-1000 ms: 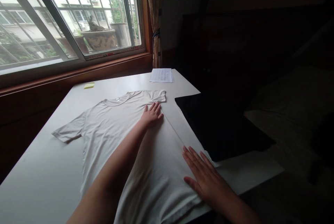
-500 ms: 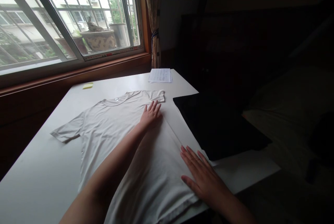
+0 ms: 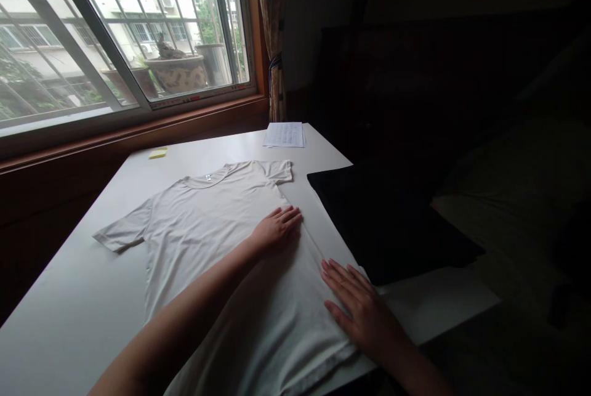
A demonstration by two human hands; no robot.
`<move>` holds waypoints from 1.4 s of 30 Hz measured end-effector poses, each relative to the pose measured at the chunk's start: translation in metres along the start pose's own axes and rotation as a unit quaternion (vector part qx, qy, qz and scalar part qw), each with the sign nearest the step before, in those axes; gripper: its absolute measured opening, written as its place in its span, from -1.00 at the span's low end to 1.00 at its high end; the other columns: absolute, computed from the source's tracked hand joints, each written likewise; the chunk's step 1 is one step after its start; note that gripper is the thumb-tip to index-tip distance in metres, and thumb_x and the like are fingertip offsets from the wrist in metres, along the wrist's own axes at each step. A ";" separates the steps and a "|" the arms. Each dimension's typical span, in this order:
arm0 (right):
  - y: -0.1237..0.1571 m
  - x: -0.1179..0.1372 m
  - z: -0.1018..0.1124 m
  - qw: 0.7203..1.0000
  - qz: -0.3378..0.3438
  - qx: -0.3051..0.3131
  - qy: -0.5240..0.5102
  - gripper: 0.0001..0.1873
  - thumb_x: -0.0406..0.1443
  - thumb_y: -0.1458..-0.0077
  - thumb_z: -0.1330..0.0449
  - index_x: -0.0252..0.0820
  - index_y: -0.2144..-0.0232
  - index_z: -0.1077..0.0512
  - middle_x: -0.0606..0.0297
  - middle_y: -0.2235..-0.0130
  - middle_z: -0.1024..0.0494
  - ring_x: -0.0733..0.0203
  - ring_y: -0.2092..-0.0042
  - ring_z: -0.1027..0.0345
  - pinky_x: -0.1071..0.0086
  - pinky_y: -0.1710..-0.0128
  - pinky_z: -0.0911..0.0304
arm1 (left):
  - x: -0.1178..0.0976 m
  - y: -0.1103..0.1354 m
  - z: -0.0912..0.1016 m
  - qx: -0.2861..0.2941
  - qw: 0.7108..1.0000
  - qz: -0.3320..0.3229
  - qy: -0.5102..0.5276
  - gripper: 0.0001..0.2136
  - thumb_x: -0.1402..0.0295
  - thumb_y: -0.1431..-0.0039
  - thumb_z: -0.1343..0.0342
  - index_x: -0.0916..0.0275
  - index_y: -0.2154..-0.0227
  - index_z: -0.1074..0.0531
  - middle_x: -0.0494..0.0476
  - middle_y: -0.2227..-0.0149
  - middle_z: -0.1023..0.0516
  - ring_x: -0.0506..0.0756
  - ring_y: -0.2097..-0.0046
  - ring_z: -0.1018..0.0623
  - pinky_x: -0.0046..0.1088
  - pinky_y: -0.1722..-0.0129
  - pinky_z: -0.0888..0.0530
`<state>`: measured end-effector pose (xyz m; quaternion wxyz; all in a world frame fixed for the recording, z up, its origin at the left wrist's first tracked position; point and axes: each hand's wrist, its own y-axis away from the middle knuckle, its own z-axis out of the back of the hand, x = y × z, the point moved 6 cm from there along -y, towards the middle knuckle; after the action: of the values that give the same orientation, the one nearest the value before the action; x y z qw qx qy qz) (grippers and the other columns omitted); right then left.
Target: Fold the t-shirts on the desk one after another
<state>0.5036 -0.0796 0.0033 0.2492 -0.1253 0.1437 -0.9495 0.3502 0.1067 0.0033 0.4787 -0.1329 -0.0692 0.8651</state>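
A white short-sleeved T-shirt (image 3: 203, 217) lies spread on the white table (image 3: 60, 322), its neckline toward the window and some wrinkles across its body. Flat on the shirt near its right side seam, below the sleeve, rests my left hand (image 3: 276, 227), fingers stretched out and pointing right. My right hand (image 3: 357, 300) lies with fingers extended on the shirt's right edge, lower down near the hem. The hem reaches the table's near edge, and my left forearm crosses over the shirt's lower part, hiding some of it.
Black folded cloth (image 3: 388, 223) lies on the table to the right of the shirt. Sheets of paper (image 3: 285, 135) sit at the far end, and a yellow sticky-note pad (image 3: 157, 153) at the far left. Behind the table are a barred window (image 3: 180, 26) and a tied curtain (image 3: 276, 45).
My left hand has slid down and to the right along the shirt, from near the sleeve to the side seam. My right hand has stayed in nearly the same place.
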 end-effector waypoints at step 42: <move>0.001 -0.006 0.039 0.975 -0.127 -0.125 -0.131 -0.64 -0.24 -0.39 0.00 -0.08 0.39 -0.51 0.25 0.45 -0.49 0.16 0.39 -0.43 0.35 0.34 -0.40 | -0.008 -0.017 -0.010 0.008 0.998 0.062 0.003 -0.44 0.08 -0.43 0.08 0.29 -0.35 -0.19 0.34 -0.43 -0.14 0.26 -0.43 -0.16 -0.04 -0.40 -0.15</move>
<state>0.5211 -0.0859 0.0378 0.1252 -0.2960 0.2104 -0.9233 0.3711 0.1094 -0.0010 0.4254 -0.1360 -0.0520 0.8932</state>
